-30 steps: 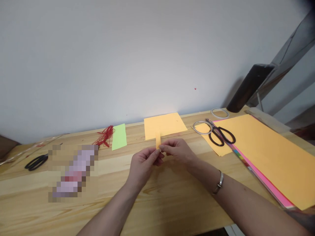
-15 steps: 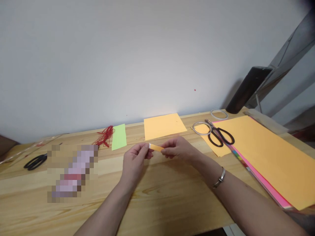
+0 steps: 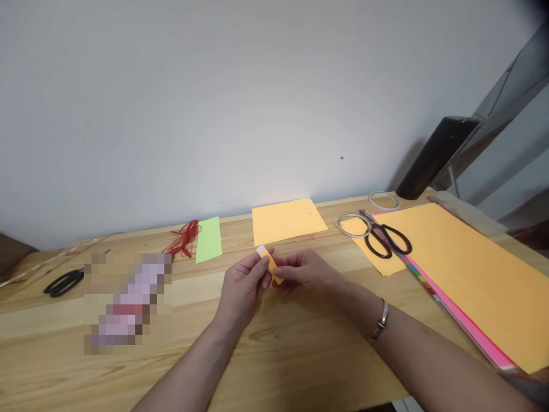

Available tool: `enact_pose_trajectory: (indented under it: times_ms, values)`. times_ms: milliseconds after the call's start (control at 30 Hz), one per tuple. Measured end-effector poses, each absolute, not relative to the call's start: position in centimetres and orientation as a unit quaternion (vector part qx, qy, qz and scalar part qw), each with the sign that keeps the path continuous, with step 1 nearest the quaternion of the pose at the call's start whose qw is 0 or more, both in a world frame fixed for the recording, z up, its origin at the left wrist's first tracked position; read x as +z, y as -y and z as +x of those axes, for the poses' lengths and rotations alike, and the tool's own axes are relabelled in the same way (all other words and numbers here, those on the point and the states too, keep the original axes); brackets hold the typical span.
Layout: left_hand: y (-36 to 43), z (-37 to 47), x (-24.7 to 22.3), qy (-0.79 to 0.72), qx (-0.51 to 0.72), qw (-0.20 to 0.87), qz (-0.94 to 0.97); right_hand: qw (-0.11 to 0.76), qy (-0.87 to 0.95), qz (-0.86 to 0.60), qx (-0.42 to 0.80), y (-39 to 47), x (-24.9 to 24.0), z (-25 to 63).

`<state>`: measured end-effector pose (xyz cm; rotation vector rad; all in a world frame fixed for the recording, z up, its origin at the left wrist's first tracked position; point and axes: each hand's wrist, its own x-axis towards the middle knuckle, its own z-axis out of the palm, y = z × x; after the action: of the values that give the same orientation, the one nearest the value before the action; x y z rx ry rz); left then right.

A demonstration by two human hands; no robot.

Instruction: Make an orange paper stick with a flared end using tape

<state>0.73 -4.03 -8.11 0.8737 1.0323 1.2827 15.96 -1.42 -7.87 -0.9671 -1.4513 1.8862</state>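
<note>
Left hand (image 3: 247, 280) and right hand (image 3: 300, 271) pinch a narrow orange paper strip (image 3: 271, 265), white-tipped, at the middle; a flat orange sheet (image 3: 288, 221) lies at twelve o'clock; black-handled metal scissors (image 3: 386, 236) at two.

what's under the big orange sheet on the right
Pink paper and a multicoloured strip show along the left edge of the large orange sheet; the rest is covered.

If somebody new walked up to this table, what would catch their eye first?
Probably the big orange sheets over bright pink paper on the right, with black-handled scissors beside them. Then the tangle of red strands by the green paper, and the small orange strip pinched between both hands in the middle.
</note>
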Motion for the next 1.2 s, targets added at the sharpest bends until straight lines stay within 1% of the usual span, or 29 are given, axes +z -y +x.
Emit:
enact_pose_trajectory:
  times_ms: [67,133,200,267,367,467,533,667,733,867,1033,1100,1200]
  values:
    - [4.1,0.7,-8.1,-0.455,0.549,0.588,0.381,0.305,0.567,-0.406,0.649,1.3,-7.8,16.0]
    - [4.2,0.6,-8.2,-0.477,0.529,0.583,0.390,0.353,0.589,-0.449,0.572,1.2,-7.8,16.0]
    - [4.3,0.6,-8.3,-0.500,0.495,0.580,0.411,0.393,0.602,-0.454,0.527,1.0,-7.9,15.9]
    - [4.5,0.6,-8.3,-0.513,0.463,0.573,0.441,0.403,0.615,-0.418,0.534,0.9,-7.9,15.9]
    - [4.7,0.7,-8.1,-0.525,0.430,0.543,0.494,0.403,0.614,-0.358,0.576,1.0,-7.8,15.8]
    - [4.8,0.7,-8.0,-0.540,0.414,0.517,0.520,0.411,0.593,-0.367,0.587,1.2,-7.6,15.8]
    - [4.7,0.8,-8.0,-0.522,0.429,0.544,0.497,0.418,0.580,-0.380,0.587,1.2,-7.5,15.8]
    - [4.6,1.0,-8.3,-0.445,0.467,0.655,0.393,0.431,0.560,-0.391,0.590,1.1,-7.4,15.9]
    - [4.4,1.0,-8.4,-0.439,0.474,0.666,0.374,0.437,0.548,-0.402,0.589,1.0,-7.3,16.0]
    - [4.2,0.7,-8.1,-0.455,0.507,0.631,0.371,0.451,0.521,-0.435,0.580,0.7,-7.2,16.2]
    - [3.8,0.1,-8.0,-0.454,0.583,0.581,0.342,0.397,0.532,-0.439,0.606,0.6,-7.6,16.4]
    - [3.8,0.0,-8.0,-0.448,0.590,0.572,0.352,0.387,0.526,-0.435,0.620,0.7,-7.7,16.3]
    - [3.8,0.1,-8.0,-0.457,0.571,0.574,0.367,0.408,0.520,-0.428,0.616,0.7,-7.7,16.2]
